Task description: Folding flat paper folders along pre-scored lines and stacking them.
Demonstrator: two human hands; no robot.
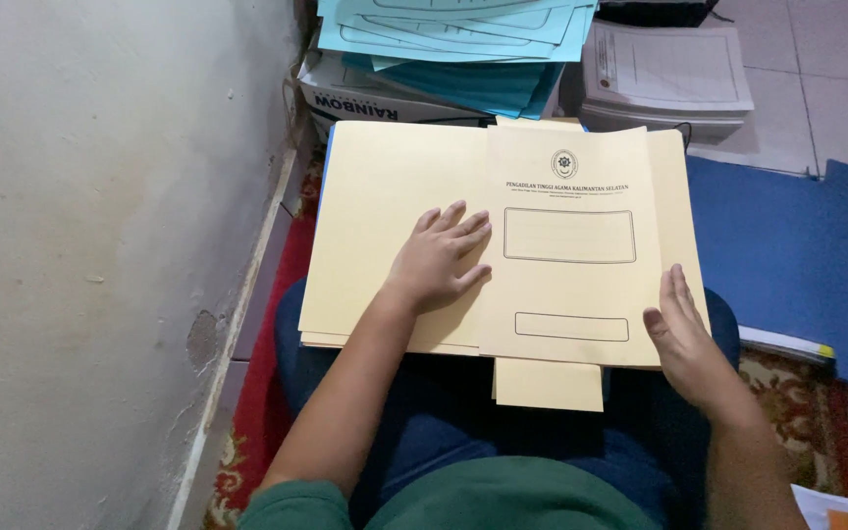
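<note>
Wall: pale plaster wall (100, 245) fills the left side, scuffed low down.
Blue folder: dark blue folder (797, 265) lies on the patterned rug (787, 412), right of the lap.
Cream folders: a stack of cream folders (385, 216) rests across the person's lap; the top cover sheet (571, 285) bears a round emblem and two outlined boxes, and a smaller cream flap sticks out below it.
Light blue sheets: a fanned pile of light blue sheets (463, 39) sits on a box beyond the lap — beside it a stack of white printed papers (664, 74).
Left hand: left hand (436, 260) lies flat, fingers spread, pressing the folder's left half.
Right hand: right hand (684, 334) is open, gripping nothing — fingers laid along the cover sheet's right edge.
</note>
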